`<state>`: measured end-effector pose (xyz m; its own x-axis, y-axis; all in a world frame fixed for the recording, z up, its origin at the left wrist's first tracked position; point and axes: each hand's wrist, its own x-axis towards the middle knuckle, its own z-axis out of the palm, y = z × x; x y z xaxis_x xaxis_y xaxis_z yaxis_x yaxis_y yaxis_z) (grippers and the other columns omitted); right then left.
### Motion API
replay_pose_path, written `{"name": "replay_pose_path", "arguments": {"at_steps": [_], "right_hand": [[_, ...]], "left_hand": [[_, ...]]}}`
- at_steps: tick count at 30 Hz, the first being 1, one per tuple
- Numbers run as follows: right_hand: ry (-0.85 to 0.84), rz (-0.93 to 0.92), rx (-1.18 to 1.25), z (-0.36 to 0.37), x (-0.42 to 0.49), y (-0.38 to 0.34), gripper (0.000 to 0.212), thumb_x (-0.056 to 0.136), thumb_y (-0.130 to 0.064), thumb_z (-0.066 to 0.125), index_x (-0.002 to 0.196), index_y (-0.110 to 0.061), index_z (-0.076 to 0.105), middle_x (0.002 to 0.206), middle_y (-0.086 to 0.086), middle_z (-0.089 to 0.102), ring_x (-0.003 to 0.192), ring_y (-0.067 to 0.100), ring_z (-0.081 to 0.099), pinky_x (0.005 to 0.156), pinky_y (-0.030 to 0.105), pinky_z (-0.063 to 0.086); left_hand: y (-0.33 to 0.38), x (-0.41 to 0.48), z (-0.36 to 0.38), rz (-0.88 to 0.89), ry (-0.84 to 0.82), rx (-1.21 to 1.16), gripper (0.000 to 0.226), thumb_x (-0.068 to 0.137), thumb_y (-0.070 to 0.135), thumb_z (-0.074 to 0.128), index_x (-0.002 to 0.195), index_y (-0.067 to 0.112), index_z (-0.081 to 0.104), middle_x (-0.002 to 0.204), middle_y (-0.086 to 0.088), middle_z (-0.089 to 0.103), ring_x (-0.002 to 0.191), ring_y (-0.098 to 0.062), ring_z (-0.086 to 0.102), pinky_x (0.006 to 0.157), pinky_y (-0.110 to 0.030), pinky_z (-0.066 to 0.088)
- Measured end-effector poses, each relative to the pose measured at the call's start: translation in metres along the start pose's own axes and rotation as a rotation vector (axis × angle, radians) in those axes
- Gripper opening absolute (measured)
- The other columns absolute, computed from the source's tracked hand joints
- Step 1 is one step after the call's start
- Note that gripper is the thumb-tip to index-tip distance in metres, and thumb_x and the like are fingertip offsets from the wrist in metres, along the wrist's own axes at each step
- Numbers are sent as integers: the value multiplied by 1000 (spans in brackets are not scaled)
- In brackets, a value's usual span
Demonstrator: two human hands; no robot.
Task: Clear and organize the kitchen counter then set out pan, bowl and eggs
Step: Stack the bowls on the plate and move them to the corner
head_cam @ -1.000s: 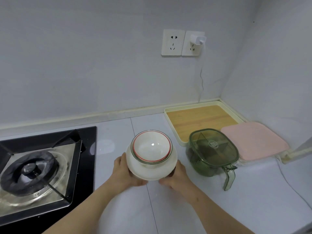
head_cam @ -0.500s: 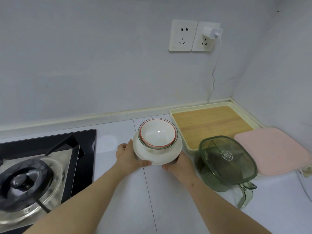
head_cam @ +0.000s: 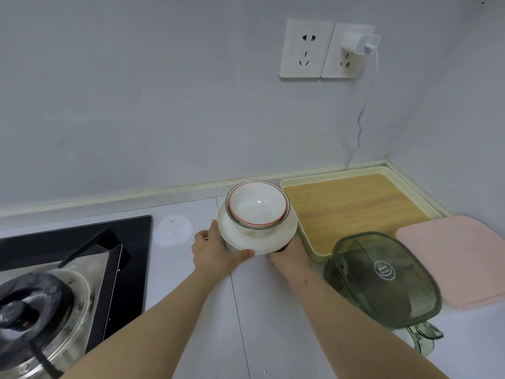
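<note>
While left hand (head_cam: 216, 253) and right hand (head_cam: 290, 255) grip the bowl stack (head_cam: 258, 207), tray (head_cam: 355, 206) and green container (head_cam: 382, 280) sit beside

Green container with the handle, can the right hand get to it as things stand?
Probably not at once: the right hand holds the plate under the bowls. The green container sits just beside that forearm, nothing between.

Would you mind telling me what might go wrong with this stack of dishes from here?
The bowls merely rest on the plate, which the left hand and right hand grip only at its edge; a tilt could slide them off. The plate is close beside the tray and might knock its rim.
</note>
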<state>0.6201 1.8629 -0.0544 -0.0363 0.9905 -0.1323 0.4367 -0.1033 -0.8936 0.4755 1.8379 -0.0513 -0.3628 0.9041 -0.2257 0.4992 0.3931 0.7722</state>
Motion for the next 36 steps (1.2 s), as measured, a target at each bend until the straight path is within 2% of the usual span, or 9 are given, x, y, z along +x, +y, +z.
{"name": "replay_pose_path", "arguments": {"at_steps": [3, 5, 9, 20, 24, 27, 29, 33, 36], "right_hand": [[-26, -19, 138, -1, 5, -3, 70, 56, -16, 69, 124, -12, 55, 114, -3, 60, 108, 10, 54, 85, 23, 48], [-64, 28, 154, -1, 6, -5, 69, 63, -7, 72, 129, -8, 51, 116, -2, 58, 109, 12, 53, 81, 16, 43], [-59, 93, 302, -2, 9, -3, 80, 61, -2, 73, 134, -17, 47, 124, 1, 59, 116, 14, 53, 91, 26, 45], [-145, 193, 366, -12, 2, -9, 70, 80, 8, 62, 140, -19, 37, 128, 5, 54, 108, 15, 47, 76, 20, 42], [-140, 189, 384, -12, 1, -8, 70, 80, 9, 62, 138, -21, 37, 125, 1, 55, 110, 13, 48, 84, 23, 41], [-83, 192, 337, -7, -4, -6, 67, 79, 7, 61, 138, -17, 39, 111, 3, 57, 95, 12, 51, 79, 24, 41], [-77, 214, 251, -6, -12, -3, 69, 81, 2, 61, 142, -17, 33, 115, 3, 50, 100, 14, 47, 82, 25, 38], [-143, 238, 44, -6, -38, -7, 75, 88, -9, 56, 150, -23, 16, 142, 7, 39, 127, 20, 41, 95, 25, 37], [-150, 251, -25, -8, -61, -18, 60, 91, -14, 51, 147, -17, 29, 147, 5, 38, 132, 20, 39, 103, 27, 35]], "left_hand": [[4, 4, 3, -28, 25, 29, 97, 64, 44, 81, 141, 28, 24, 135, -8, 30, 131, -27, 24, 102, -38, 33], [7, 6, 5, -52, 37, 49, 101, 64, 47, 80, 143, 28, 20, 136, -7, 30, 132, -26, 26, 102, -38, 34], [10, 8, 8, -89, 51, 77, 105, 62, 52, 79, 144, 30, 17, 137, -6, 32, 132, -26, 29, 103, -40, 33], [8, 6, 0, -54, -21, 66, 104, 63, 53, 79, 144, 32, 17, 139, -7, 32, 133, -28, 27, 103, -43, 33], [4, 7, -13, -42, -122, -26, 112, 41, 63, 75, 138, 36, 26, 128, -7, 40, 128, -28, 33, 105, -42, 36], [4, 2, -17, -18, -148, -30, 109, 32, 65, 68, 129, 29, 34, 109, 0, 45, 119, -29, 41, 101, -44, 40], [6, -6, -19, 17, -176, -28, 101, 39, 57, 71, 127, 24, 35, 107, 4, 44, 120, -28, 41, 100, -43, 40], [5, -26, -26, 39, -233, -70, 86, 72, 33, 76, 142, 25, 26, 133, -2, 38, 128, -22, 34, 105, -38, 34], [3, -46, -33, -15, -206, -136, 58, 87, 24, 64, 138, 18, 39, 124, 2, 43, 110, -18, 45, 92, -30, 39]]}}
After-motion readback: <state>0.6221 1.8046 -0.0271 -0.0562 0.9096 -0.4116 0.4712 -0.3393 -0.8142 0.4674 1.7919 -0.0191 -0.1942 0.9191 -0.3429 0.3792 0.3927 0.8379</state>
